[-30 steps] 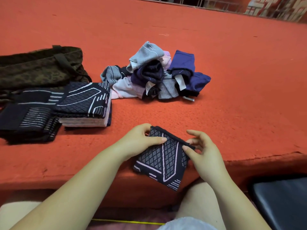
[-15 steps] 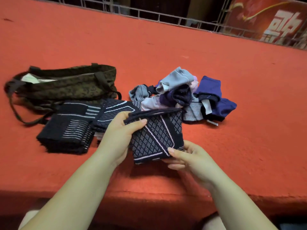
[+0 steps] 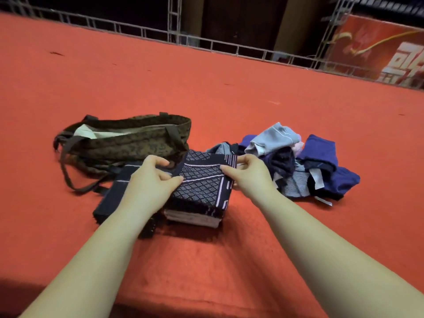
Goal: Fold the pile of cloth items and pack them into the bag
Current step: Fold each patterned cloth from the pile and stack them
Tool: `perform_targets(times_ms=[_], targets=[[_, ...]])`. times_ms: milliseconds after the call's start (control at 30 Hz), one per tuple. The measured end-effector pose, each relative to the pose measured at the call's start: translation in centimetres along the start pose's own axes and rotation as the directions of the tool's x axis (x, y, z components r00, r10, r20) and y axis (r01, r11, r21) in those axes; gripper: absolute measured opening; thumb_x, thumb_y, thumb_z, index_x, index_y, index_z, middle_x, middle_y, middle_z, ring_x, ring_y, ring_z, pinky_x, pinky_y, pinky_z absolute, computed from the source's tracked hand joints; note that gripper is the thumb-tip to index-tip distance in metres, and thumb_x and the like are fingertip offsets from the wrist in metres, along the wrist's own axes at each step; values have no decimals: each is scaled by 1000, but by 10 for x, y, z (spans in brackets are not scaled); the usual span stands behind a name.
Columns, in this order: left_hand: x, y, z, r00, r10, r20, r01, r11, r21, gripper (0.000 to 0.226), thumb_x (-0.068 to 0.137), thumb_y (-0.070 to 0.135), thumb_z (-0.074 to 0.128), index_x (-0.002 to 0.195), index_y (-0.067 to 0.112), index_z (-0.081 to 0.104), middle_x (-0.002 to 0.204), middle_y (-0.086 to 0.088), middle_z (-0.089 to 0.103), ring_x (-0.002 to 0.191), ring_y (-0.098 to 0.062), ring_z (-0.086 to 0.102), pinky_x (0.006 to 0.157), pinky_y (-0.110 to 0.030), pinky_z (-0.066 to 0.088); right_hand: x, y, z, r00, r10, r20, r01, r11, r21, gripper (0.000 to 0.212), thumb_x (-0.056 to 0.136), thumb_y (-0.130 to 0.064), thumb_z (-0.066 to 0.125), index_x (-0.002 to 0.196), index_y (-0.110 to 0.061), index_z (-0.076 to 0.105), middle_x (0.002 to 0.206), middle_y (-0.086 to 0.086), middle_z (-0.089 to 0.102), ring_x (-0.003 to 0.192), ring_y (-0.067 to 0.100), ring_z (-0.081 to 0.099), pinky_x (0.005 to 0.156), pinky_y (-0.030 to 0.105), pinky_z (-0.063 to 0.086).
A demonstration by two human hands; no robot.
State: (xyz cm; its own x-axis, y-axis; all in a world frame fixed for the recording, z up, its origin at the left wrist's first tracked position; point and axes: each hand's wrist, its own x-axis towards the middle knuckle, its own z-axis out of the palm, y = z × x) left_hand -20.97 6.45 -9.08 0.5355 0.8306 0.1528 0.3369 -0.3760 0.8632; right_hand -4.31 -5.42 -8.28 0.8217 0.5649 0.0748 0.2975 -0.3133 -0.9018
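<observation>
A folded dark navy cloth with a white diamond pattern [image 3: 202, 182] lies on top of a stack of folded cloths [image 3: 195, 218]. My left hand [image 3: 151, 180] pinches its left edge and my right hand [image 3: 247, 175] pinches its right edge. A second, darker folded stack [image 3: 110, 200] sits just left, partly hidden by my left arm. Behind them lies an olive patterned bag [image 3: 124, 138], its mouth open with pale lining showing. To the right is the loose pile of unfolded cloths [image 3: 298, 166], grey, purple and blue.
Everything rests on a wide red carpeted platform [image 3: 229, 92]. A metal railing [image 3: 206, 44] runs along its far edge, with a red banner [image 3: 380, 53] behind at the right. The platform's front edge is near my elbows.
Both hands carried the folded patterned cloth away from me, out from the platform's near edge, and set it on top of the right-hand folded stack. The camera tilted up.
</observation>
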Motion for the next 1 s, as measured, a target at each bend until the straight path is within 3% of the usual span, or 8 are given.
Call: perform_targets(times_ms=[100,200,300,367,467,633,767,1000], targets=[[7,-4,1,1000,-22,12,21,996,92,36,77,26,76,102,21,50,74,9,64,83,-16,60,71,-27,36,6,3,11,999,-46,-9,42,970,-241,33,78,-32,75,99,-13,59,71,-8,59,79,16,62,70,28,44],[7,-7,3,999,-31,24,26,986,166,33,80,26,72,102,20,50,73,10,60,85,-17,59,71,-29,38,4,7,17,996,-91,-19,80,946,-315,33,81,-34,72,103,-14,56,67,-13,50,78,13,55,63,26,31],[4,-13,2,998,-30,52,16,967,254,33,81,30,68,107,22,49,81,12,60,89,-16,58,74,-31,40,-2,17,19,989,-144,-39,128,953,-276,39,84,-36,69,114,-15,54,88,-7,55,92,17,58,74,26,38],[2,-19,1,992,110,63,-125,931,343,38,82,29,68,115,23,50,103,9,59,105,-18,54,87,-34,42,-9,25,14,955,-292,-46,263,911,-317,46,85,-38,66,123,-14,52,112,0,55,109,19,53,92,29,40],[5,-18,-4,906,367,209,-422,803,420,49,87,22,63,133,23,47,143,4,43,134,-18,36,110,-36,29,-18,28,5,860,-503,86,488,763,-423,59,84,-54,52,126,-14,55,125,2,56,119,17,48,100,27,33],[15,2,-2,795,365,484,-581,687,436,46,101,27,40,146,27,32,158,9,14,147,-10,5,116,-27,8,-20,25,0,858,-420,295,513,712,-479,77,77,-68,41,138,-21,49,147,-2,41,137,11,34,113,30,26],[22,6,8,771,189,608,-581,600,550,56,102,40,26,152,19,13,160,2,2,147,-12,-2,117,-27,0,-19,25,0,869,-344,355,483,747,-456,82,77,-70,39,144,-22,40,154,-3,30,143,9,22,117,34,20],[26,-12,14,764,64,642,-493,699,517,62,102,43,25,152,16,2,160,3,-6,146,-8,-7,114,-22,-4,-17,31,5,844,-249,475,507,661,-553,68,95,-54,41,151,-20,21,160,-1,7,147,13,5,119,31,7]])
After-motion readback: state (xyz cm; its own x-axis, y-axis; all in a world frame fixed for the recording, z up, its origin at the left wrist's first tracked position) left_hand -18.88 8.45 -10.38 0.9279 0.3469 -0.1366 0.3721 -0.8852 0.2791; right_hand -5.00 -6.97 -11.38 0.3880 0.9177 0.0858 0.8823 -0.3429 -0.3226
